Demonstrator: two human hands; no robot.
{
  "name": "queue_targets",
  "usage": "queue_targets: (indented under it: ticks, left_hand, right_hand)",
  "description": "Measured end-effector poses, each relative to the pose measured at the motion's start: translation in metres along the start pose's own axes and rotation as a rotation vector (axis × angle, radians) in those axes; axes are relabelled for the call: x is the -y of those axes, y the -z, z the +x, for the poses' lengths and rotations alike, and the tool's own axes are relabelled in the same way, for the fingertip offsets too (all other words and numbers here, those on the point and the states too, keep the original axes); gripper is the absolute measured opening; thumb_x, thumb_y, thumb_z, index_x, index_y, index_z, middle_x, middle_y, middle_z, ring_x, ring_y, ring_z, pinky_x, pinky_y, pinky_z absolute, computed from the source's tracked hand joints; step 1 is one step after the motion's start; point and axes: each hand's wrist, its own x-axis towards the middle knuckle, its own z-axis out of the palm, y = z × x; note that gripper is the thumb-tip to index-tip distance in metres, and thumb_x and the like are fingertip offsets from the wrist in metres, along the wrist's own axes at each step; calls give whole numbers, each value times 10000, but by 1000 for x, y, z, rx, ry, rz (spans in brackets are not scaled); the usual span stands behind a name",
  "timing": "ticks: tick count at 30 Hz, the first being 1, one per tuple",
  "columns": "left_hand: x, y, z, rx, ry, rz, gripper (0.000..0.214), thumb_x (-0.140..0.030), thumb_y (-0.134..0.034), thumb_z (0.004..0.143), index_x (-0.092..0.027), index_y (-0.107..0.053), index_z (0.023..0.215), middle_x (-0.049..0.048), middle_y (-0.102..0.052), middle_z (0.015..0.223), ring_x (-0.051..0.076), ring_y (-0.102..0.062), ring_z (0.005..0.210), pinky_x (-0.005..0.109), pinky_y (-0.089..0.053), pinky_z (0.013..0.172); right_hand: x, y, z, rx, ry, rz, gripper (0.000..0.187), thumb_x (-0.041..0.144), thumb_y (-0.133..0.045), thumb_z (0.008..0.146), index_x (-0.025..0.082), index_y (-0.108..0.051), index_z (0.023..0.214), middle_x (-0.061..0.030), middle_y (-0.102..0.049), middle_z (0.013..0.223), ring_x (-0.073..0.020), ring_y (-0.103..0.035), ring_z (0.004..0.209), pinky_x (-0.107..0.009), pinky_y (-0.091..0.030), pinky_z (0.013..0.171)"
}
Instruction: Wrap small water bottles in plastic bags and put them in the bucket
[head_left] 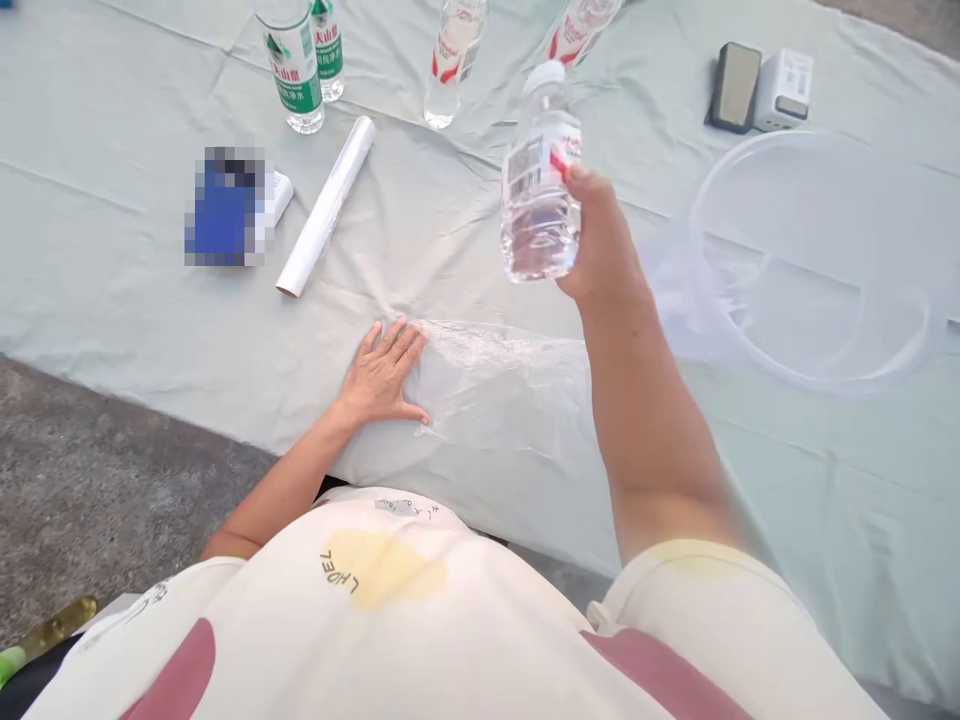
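Note:
My right hand (604, 235) is wrapped round a clear water bottle (541, 190) with a white cap and a red-and-white label. It holds the bottle tilted above the table. Flat on the cloth lies my left hand (386, 375), fingers spread, its thumb and fingertips at the left edge of a sheet of clear plastic film (499, 390). The film is spread out and wrinkled along its far edge. A white roll (326, 208), seemingly of film, lies slanted beyond my left hand.
Green-label bottles (292, 75) stand at the back left, red-label bottles (454, 60) at the back middle. A large translucent tub (709, 230) is on the right. Two small boxy devices (735, 88) sit behind it. A blurred blue item (225, 210) lies left, on the pale green tablecloth (112, 250).

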Motion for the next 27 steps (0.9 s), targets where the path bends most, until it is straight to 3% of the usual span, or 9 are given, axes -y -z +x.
queue_targets:
  ticks: [2, 5, 9, 13, 19, 23, 27]
  left_hand:
    - [0, 0, 1, 9, 9, -7, 1283, -794, -723, 630, -108, -233, 1597, 185, -296, 1632, 379, -186, 1539, 514, 3, 1254]
    - [-3, 2, 3, 56, 44, -12, 1356, -758, -774, 591, -84, -178, 1605, 212, -246, 1645, 389, -160, 1543, 512, 19, 1250]
    - [-8, 8, 7, 156, 90, -16, 1414, -716, -808, 569, -81, -96, 1614, 226, -113, 1673, 398, -86, 1553, 523, 38, 1239]
    - [-13, 16, 10, 217, 93, 1, 1425, -672, -850, 537, -188, -69, 1626, 205, -1, 1687, 419, -29, 1552, 579, 26, 1217]
    - [-19, 20, 8, 247, 86, 3, 1437, -609, -893, 513, -251, -56, 1625, 200, -1, 1689, 446, -2, 1545, 634, 16, 1201]
    - [-20, 23, -2, 244, 91, -35, 1346, -539, -869, 607, -233, -42, 1624, 177, -12, 1694, 413, 22, 1553, 638, 18, 1201]
    - [-16, 33, -24, 130, 81, -161, 1004, -507, -741, 795, -262, -192, 1599, 124, -92, 1698, 361, -77, 1557, 575, -95, 1220]
  right_hand:
    - [1, 0, -63, 179, -195, 162, 405, 621, -623, 736, 243, -576, 875, 21, -458, 649, -125, -425, 529, -274, -391, 470]
    - [-19, -4, -138, 294, -380, 125, 405, 577, -717, 663, 201, -628, 783, -8, -557, 656, -145, -504, 554, -281, -399, 494]
    - [-61, -13, -187, 390, -535, 14, 365, 561, -667, 773, 196, -666, 776, -12, -609, 696, -143, -523, 584, -277, -399, 547]
    - [-90, -25, -188, 351, -530, 94, 417, 611, -606, 838, 202, -659, 776, -6, -620, 717, -131, -516, 592, -273, -411, 572]
    - [-91, -42, -158, 84, -369, -34, 472, 647, -556, 846, 203, -693, 929, -46, -699, 898, -199, -638, 809, -308, -494, 698]
    - [-94, -59, -152, -51, -351, -278, 532, 703, -579, 813, 196, -639, 964, -57, -687, 951, -182, -615, 755, -294, -468, 623]
    - [-97, -76, -160, -131, -320, -435, 576, 764, -566, 797, 219, -602, 979, -52, -672, 922, -183, -588, 722, -307, -448, 615]
